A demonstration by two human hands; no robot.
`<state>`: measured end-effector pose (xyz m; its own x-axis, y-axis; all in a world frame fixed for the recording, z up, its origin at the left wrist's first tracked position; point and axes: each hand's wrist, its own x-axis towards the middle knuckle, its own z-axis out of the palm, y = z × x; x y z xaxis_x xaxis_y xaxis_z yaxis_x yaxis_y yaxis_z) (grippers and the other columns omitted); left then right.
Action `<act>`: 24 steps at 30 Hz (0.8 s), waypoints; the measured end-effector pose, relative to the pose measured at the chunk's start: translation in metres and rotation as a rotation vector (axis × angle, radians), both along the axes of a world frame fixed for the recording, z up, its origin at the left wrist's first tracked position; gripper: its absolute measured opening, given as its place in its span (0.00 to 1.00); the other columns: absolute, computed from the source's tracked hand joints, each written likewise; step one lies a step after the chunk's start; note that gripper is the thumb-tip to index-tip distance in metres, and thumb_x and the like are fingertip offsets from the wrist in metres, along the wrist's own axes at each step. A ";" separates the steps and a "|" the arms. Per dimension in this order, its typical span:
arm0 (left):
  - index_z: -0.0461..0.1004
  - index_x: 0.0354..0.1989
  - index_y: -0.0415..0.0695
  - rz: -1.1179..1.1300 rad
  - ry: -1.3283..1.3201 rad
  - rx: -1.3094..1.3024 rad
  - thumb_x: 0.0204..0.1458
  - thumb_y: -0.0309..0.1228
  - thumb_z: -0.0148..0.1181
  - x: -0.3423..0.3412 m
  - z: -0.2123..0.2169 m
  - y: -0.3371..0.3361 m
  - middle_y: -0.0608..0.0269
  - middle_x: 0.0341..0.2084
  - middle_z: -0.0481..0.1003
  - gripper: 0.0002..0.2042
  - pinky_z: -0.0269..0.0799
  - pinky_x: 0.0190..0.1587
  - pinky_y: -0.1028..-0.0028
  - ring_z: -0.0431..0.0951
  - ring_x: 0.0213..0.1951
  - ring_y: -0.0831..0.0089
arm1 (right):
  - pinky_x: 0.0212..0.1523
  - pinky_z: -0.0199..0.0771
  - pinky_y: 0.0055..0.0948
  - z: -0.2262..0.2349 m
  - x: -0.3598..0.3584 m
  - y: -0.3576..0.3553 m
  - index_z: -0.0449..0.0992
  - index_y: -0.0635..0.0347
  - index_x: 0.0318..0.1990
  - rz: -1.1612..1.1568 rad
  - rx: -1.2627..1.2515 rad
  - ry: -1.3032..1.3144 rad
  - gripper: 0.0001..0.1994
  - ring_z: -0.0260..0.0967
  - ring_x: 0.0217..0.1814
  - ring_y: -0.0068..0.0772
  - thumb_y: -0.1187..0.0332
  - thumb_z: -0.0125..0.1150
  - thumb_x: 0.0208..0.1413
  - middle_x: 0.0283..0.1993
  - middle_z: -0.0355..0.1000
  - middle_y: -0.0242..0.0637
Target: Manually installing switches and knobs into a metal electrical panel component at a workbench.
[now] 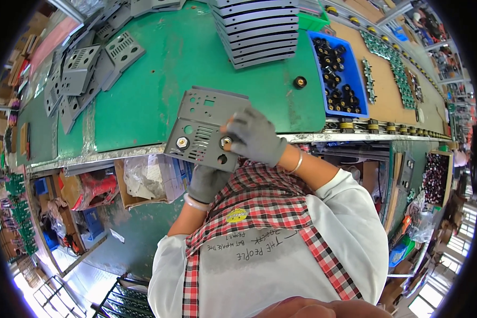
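Note:
A bent grey metal panel with round holes and slots lies tilted over the green table's near edge. My left hand, in a grey glove, grips the panel at its near edge; its fingers are partly hidden beneath. My right hand, also gloved with some fingertips bare, is closed on a brass-coloured hex nut at a hole on the panel's right side. Another hex fitting is seated in the left hole. Below the right-hand nut, a round hole shows dark.
Grey panels lie heaped at the left; more stand in a tall stack at the back. A blue bin of black round parts sits right, near one loose black part. Beyond runs a roller conveyor. Below is an open cardboard box.

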<state>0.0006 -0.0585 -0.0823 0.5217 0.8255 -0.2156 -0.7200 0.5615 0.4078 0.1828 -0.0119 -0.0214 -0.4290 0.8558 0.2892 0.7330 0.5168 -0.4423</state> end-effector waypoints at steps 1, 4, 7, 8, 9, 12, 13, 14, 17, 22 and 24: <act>0.61 0.52 0.42 -0.006 -0.005 0.001 0.45 0.30 0.59 0.000 0.014 0.003 0.59 0.47 0.68 0.24 0.69 0.46 0.66 0.70 0.47 0.67 | 0.43 0.66 0.36 0.003 0.008 0.005 0.72 0.54 0.36 -0.029 0.052 0.075 0.18 0.63 0.42 0.42 0.57 0.63 0.38 0.38 0.66 0.38; 0.62 0.49 0.36 -0.046 0.055 0.146 0.50 0.32 0.53 -0.006 0.047 0.010 0.52 0.41 0.69 0.19 0.70 0.43 0.69 0.73 0.42 0.66 | 0.45 0.66 0.38 -0.004 0.072 0.024 0.68 0.51 0.42 -0.437 0.263 0.121 0.21 0.62 0.45 0.41 0.57 0.63 0.39 0.40 0.65 0.39; 0.61 0.49 0.35 -0.117 0.389 0.094 0.53 0.34 0.49 -0.016 0.041 0.019 0.49 0.39 0.70 0.19 0.72 0.38 0.70 0.75 0.38 0.67 | 0.46 0.66 0.38 -0.011 0.122 0.036 0.70 0.52 0.40 -0.811 0.202 -0.175 0.20 0.62 0.47 0.41 0.56 0.63 0.40 0.43 0.66 0.38; 0.62 0.48 0.35 -0.162 0.604 0.194 0.54 0.37 0.47 -0.013 0.044 0.023 0.49 0.38 0.71 0.19 0.75 0.33 0.72 0.75 0.34 0.70 | 0.45 0.67 0.36 -0.026 0.135 0.037 0.70 0.53 0.40 -0.818 0.130 -0.213 0.19 0.63 0.46 0.40 0.57 0.63 0.40 0.43 0.66 0.39; 0.62 0.48 0.35 -0.155 0.608 0.194 0.54 0.37 0.47 -0.013 0.044 0.022 0.49 0.38 0.71 0.19 0.75 0.33 0.72 0.75 0.34 0.70 | 0.44 0.67 0.34 -0.035 0.140 0.038 0.70 0.54 0.40 -0.821 0.053 -0.248 0.19 0.65 0.45 0.39 0.58 0.64 0.41 0.43 0.67 0.40; 0.68 0.40 0.36 -0.416 0.929 0.329 0.52 0.31 0.51 -0.010 0.051 0.012 0.55 0.35 0.72 0.12 0.72 0.28 0.75 0.74 0.26 0.72 | 0.41 0.68 0.30 -0.001 0.101 0.027 0.69 0.56 0.42 -0.633 -0.253 0.413 0.18 0.67 0.42 0.35 0.63 0.62 0.42 0.40 0.69 0.39; 0.68 0.40 0.36 -0.407 0.939 0.325 0.52 0.31 0.51 -0.004 0.056 0.011 0.55 0.35 0.72 0.12 0.72 0.28 0.75 0.74 0.26 0.72 | 0.38 0.68 0.26 0.003 0.089 0.019 0.68 0.58 0.42 -0.443 -0.305 0.575 0.18 0.68 0.37 0.29 0.66 0.62 0.42 0.35 0.70 0.36; 0.69 0.39 0.38 -0.125 1.135 0.712 0.49 0.29 0.54 -0.002 0.059 0.006 0.55 0.35 0.72 0.11 0.71 0.29 0.74 0.74 0.27 0.68 | 0.38 0.67 0.23 0.024 0.069 0.008 0.70 0.58 0.40 -0.237 -0.481 0.661 0.16 0.65 0.35 0.22 0.66 0.61 0.42 0.34 0.70 0.31; 0.70 0.37 0.42 0.265 1.293 1.215 0.41 0.24 0.59 0.005 0.076 0.005 0.53 0.35 0.71 0.12 0.70 0.29 0.71 0.74 0.27 0.58 | 0.31 0.68 0.25 0.046 0.031 -0.008 0.69 0.59 0.41 0.109 -0.786 0.332 0.21 0.66 0.28 0.24 0.65 0.65 0.35 0.27 0.69 0.34; 0.68 0.32 0.40 0.250 1.213 1.188 0.43 0.23 0.59 0.009 0.085 0.004 0.52 0.38 0.71 0.08 0.71 0.32 0.71 0.74 0.31 0.61 | 0.24 0.63 0.27 0.054 0.014 -0.011 0.68 0.61 0.35 0.047 -0.661 0.248 0.25 0.64 0.21 0.29 0.58 0.70 0.29 0.21 0.66 0.35; 0.68 0.31 0.39 0.186 1.236 1.163 0.43 0.23 0.58 0.009 0.087 0.005 0.52 0.37 0.71 0.07 0.71 0.33 0.71 0.74 0.33 0.59 | 0.23 0.63 0.27 0.051 0.014 -0.011 0.67 0.61 0.33 0.039 -0.646 0.283 0.24 0.63 0.21 0.28 0.58 0.70 0.30 0.20 0.65 0.35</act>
<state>0.0098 -0.0539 0.0050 0.4048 0.8538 0.3273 0.2989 -0.4619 0.8350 0.1964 -0.0227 0.0299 -0.4460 0.8793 -0.1671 0.5312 0.1098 -0.8401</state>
